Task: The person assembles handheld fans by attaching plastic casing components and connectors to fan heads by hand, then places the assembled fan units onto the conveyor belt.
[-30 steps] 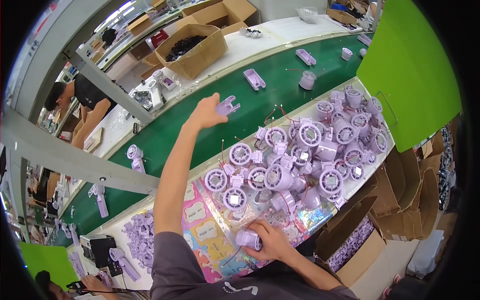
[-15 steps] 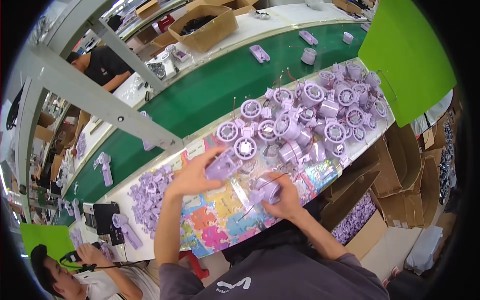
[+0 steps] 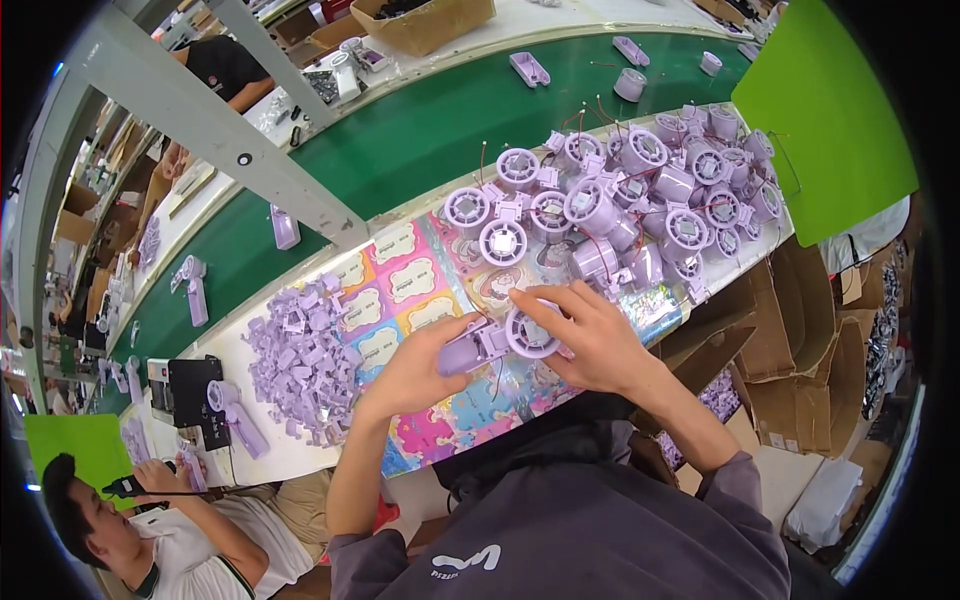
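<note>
My left hand (image 3: 418, 368) is closed round a light purple handle shell (image 3: 461, 355), thumb and fingers on its two sides. A purple round fan head (image 3: 527, 333) with a ring grille sits in my right hand (image 3: 602, 348), its fingers over the top and side. The fan head's neck meets the open end of the handle shell; whether they are joined I cannot tell. Thin wires show by the fan head. Both parts are above a colourful printed mat (image 3: 412, 279). Beyond them lies a heap of similar fan heads (image 3: 687, 229) with red and black wires.
A pile of small purple parts (image 3: 303, 362) lies left of the mat. Behind runs a green conveyor belt (image 3: 420, 150) carrying purple pieces. A grey post (image 3: 235, 150) stands at left, a green panel (image 3: 830, 130) at right. Cardboard boxes (image 3: 800, 390) stand lower right. A co-worker (image 3: 190, 540) sits lower left.
My hands have come together, bringing the fan head up against the handle shell. The fan head has turned so its ring grille faces up. The view has shifted slightly.
</note>
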Motion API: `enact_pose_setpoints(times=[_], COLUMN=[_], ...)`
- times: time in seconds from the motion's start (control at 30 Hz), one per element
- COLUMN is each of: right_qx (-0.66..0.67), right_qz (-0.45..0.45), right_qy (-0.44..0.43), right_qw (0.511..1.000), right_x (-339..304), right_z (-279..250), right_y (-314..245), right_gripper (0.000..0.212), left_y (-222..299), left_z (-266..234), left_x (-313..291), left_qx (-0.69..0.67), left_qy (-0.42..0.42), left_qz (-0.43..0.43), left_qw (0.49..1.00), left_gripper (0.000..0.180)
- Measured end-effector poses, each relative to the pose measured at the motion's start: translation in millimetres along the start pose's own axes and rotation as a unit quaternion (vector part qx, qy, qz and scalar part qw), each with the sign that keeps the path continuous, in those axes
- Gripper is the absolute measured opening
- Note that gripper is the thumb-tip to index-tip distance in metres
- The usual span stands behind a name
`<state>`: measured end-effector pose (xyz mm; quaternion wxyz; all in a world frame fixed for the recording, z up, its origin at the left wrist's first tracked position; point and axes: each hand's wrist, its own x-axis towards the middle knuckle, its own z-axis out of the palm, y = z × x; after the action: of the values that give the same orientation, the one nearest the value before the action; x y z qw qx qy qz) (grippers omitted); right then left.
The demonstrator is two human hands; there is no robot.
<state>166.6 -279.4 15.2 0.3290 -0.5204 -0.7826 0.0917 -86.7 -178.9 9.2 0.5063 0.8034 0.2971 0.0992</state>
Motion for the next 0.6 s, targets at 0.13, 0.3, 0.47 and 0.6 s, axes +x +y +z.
enact_pose_setpoints(times=[0.13,0.3,0.47,0.6], right_qx=[-0.041,-0.067,-0.098,-0.122], right_qz=[-0.021,-0.024,-0.056,-0.076], right_qy=[-0.028,-0.024,-0.005,-0.045], right_qw=[0.999,0.997,0.994,0.989], right_x=[1.7,4.2,8.2,16.0], right_z=[-4.0,-0.9,-2.3,-12.5], right_y=[-3.0,-4.0,-8.9,-15.8], right_gripper=[0.091,0.091,0.086,0.072], left_y=[4.8,9.1,9.7,1.1], left_z=[4.9,14.3,23.0,30.1], left_x=[0.0,-0.6,0.0,-4.9], left_qx=[0.006,0.029,0.045,-0.088], left_qy=[0.003,0.070,0.116,0.150], left_qz=[0.021,0.046,-0.030,-0.007], left_qw=[1.000,0.996,0.992,0.985], left_gripper=[0.069,0.054,0.044,0.041])
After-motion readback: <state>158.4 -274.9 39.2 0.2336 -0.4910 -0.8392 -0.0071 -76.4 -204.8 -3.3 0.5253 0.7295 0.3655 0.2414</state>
